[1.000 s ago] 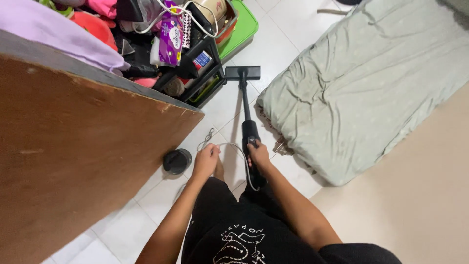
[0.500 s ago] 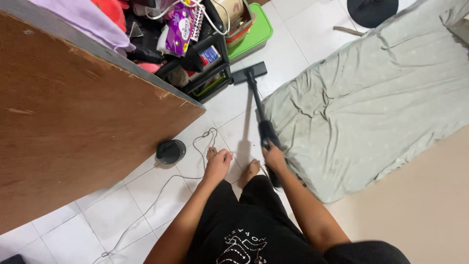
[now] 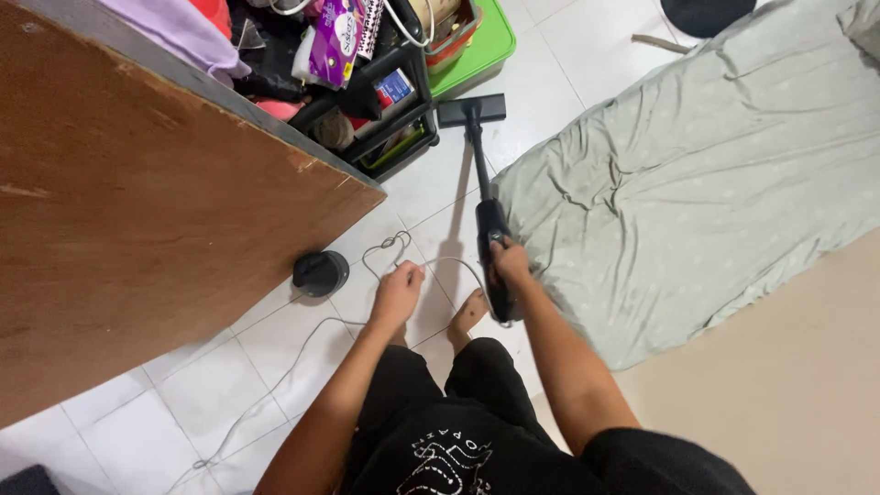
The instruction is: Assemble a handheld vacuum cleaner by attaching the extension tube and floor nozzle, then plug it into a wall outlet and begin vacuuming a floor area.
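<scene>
My right hand (image 3: 510, 261) grips the body of a black stick vacuum cleaner (image 3: 491, 229). Its tube runs away from me to a flat black floor head (image 3: 471, 109) on the white tiles, next to a black shelf rack. My left hand (image 3: 398, 293) is closed around the thin grey power cord (image 3: 385, 249), which loops on the floor and trails back to the lower left. One of my bare feet (image 3: 467, 314) shows between the hands.
A brown board panel (image 3: 137, 211) fills the left. The black rack (image 3: 385, 101) holds packages and clutter, with a green lid (image 3: 481, 46) beside it. A pale green mattress (image 3: 697, 165) lies at right. A small round black object (image 3: 320, 272) sits on the floor.
The vacuum has been pushed forward, its head now farther along the tiles by the rack. My left hand has shifted slightly left with the cord. The view has tilted a little.
</scene>
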